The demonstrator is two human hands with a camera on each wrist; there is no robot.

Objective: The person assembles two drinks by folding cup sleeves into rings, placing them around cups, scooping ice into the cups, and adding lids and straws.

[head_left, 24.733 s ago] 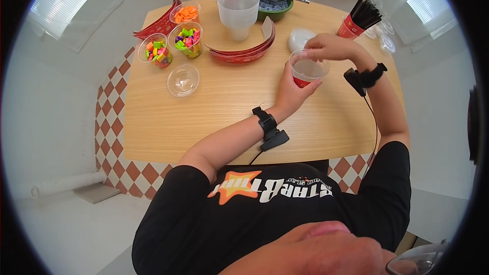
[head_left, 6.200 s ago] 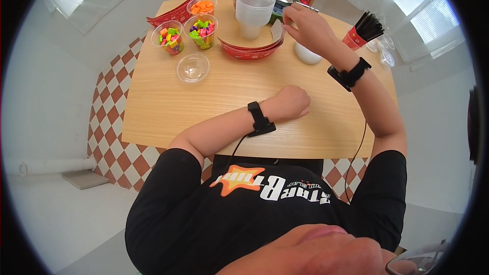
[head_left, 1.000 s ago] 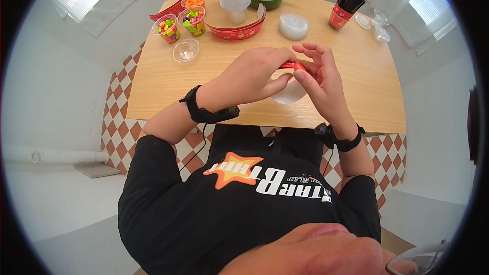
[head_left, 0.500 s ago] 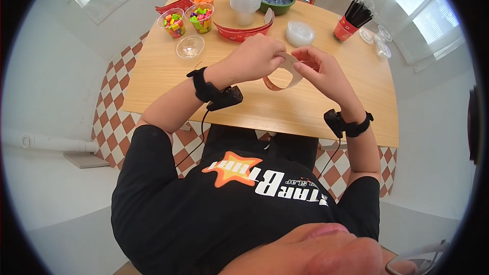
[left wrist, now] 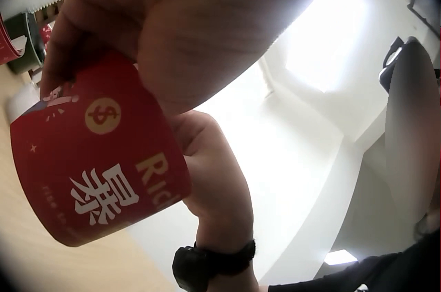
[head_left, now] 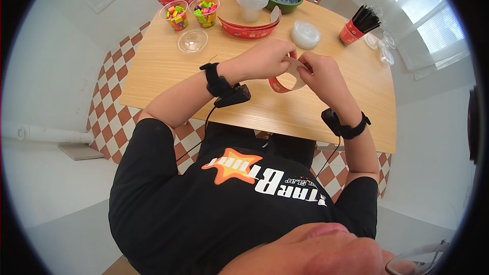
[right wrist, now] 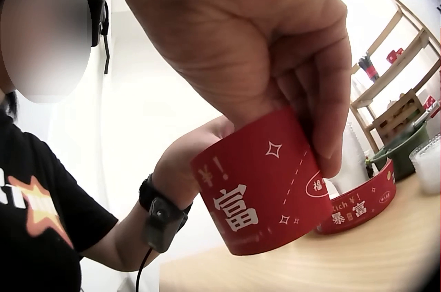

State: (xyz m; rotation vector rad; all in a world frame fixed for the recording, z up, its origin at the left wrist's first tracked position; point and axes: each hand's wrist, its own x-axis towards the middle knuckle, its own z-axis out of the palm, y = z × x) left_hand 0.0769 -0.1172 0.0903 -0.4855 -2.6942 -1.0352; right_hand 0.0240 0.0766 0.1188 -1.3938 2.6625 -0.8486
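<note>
Red paper band (head_left: 278, 86), gold coin print (left wrist: 103, 116) seen only in left wrist view, upper edge pinched by left hand (head_left: 267, 60) and right hand (head_left: 326, 74), hanging as loop below fingers (right wrist: 333, 109)

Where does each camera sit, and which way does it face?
Head: worn there, facing forward and down at the table; arms and shirt show.
Left wrist: worn there, facing the left fingers and red band; right arm shows.
Right wrist: worn there, facing the right fingers and same red band; left arm shows.
The wrist views share the red band.
</note>
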